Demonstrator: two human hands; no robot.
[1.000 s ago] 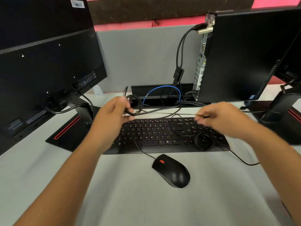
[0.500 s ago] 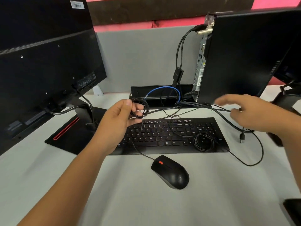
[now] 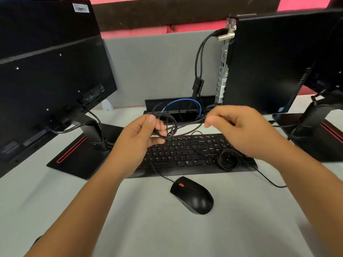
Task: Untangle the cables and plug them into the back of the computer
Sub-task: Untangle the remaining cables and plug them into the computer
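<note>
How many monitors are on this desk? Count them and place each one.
2. One monitor stands at the left, its back to the camera. A second monitor stands at the far right, cut off by the frame edge, behind the computer tower. More may be out of view.

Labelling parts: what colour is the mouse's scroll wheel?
Red, on a black mouse; the head view shows it clearly.

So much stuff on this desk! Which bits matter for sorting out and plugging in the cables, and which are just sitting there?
Part of the job:
left hand, gripping the coiled cable
right hand, pinching a cable strand
second coil on the keyboard
mouse
computer

Just sitting there:
left monitor
blue cable
</note>
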